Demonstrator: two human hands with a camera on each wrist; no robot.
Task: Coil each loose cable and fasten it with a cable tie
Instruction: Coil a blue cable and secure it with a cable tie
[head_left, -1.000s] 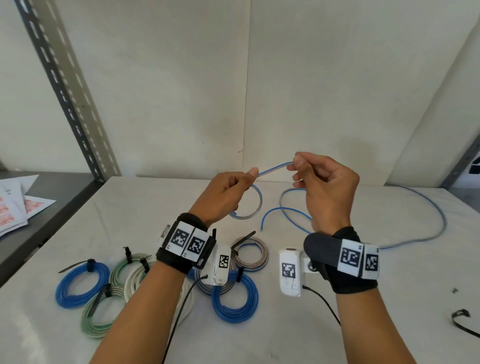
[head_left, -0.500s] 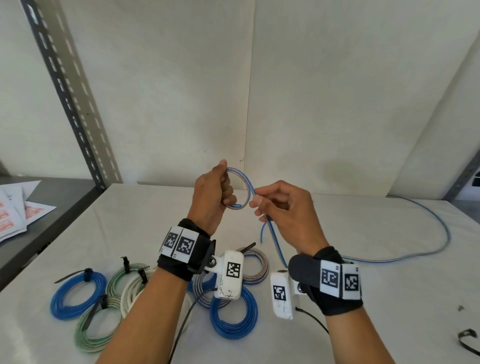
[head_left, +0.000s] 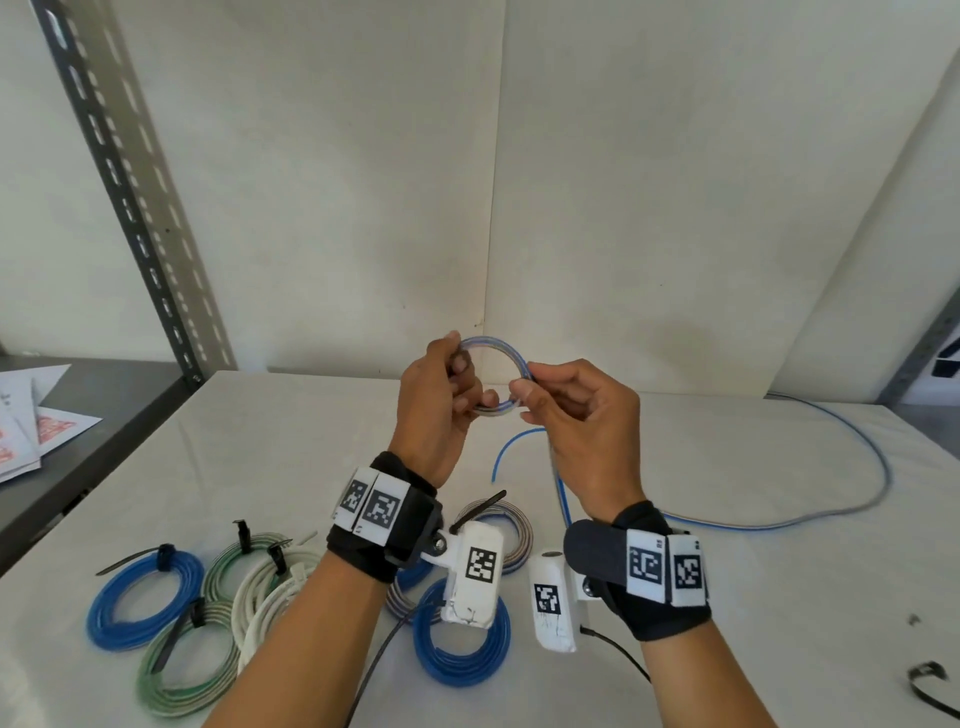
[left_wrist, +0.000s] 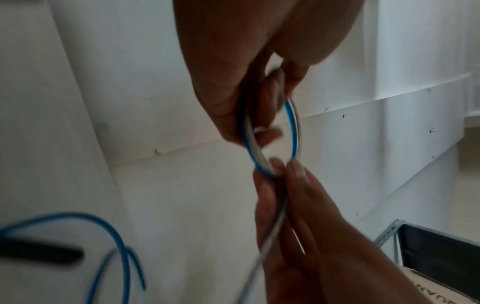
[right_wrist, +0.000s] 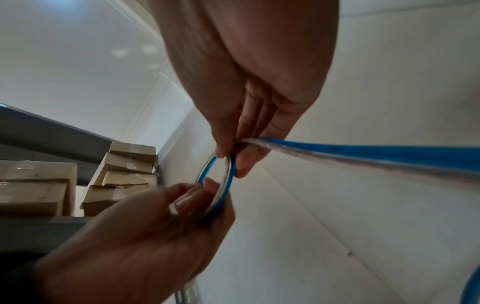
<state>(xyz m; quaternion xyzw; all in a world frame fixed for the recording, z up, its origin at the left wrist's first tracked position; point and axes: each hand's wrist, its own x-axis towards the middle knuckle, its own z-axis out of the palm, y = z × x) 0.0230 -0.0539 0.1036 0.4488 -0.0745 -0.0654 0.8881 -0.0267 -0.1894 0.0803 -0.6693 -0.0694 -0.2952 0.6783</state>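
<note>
Table (head_left: 727, 597) is carrying six tied coils (head_left: 145, 605) at 7 o'clock. Blue-grey cable (head_left: 852, 462) is trailing toward 3 o'clock; its small loop (head_left: 498, 348) is raised at centre. Left hand (head_left: 436, 410) is gripping the loop; right hand (head_left: 587, 431) is pinching its near edge. Coiling underway; next, feeding slack round.

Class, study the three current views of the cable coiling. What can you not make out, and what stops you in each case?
- Head view: the blue-and-grey cable runs off behind the right hand; its far end is hidden.
- Head view: the black tie is cut by the frame edge.
- Left wrist view: the left hand covers the loop; the turn count is unclear.
- Left wrist view: a dark object is too blurred.
</note>
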